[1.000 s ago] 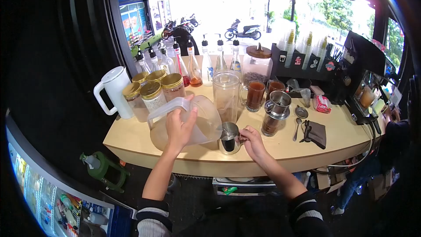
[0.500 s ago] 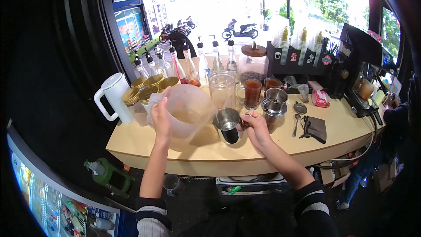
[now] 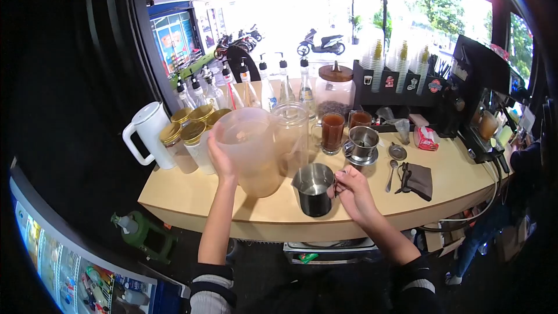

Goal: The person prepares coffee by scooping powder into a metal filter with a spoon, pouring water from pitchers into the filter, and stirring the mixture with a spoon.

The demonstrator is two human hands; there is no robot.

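Observation:
My left hand (image 3: 222, 160) is wrapped round the left side of a frosted plastic pitcher (image 3: 251, 157), which is upright over the counter's front with pale liquid low inside. To its right, my right hand (image 3: 351, 189) grips the handle of a steel milk jug (image 3: 314, 189); the jug's open top faces me and its spout points left. Behind both is a tall clear container (image 3: 292, 145). A metal drip filter (image 3: 361, 144) sits on a glass just beyond my right hand.
A white jug (image 3: 152, 136) and gold-lidded jars (image 3: 193, 132) stand left. Pump bottles (image 3: 267, 90), a wooden-lidded jar (image 3: 335, 96) and a brown drink mug (image 3: 332, 134) are behind. Spoon (image 3: 390, 177), strainer (image 3: 397, 152), dark cloth (image 3: 417, 181) lie right. A person's leg (image 3: 465, 256) shows lower right.
The pitcher has gone from tilted over the jug to upright, and my left hand has moved from its handle to its side. The steel jug has shifted slightly right, towards me.

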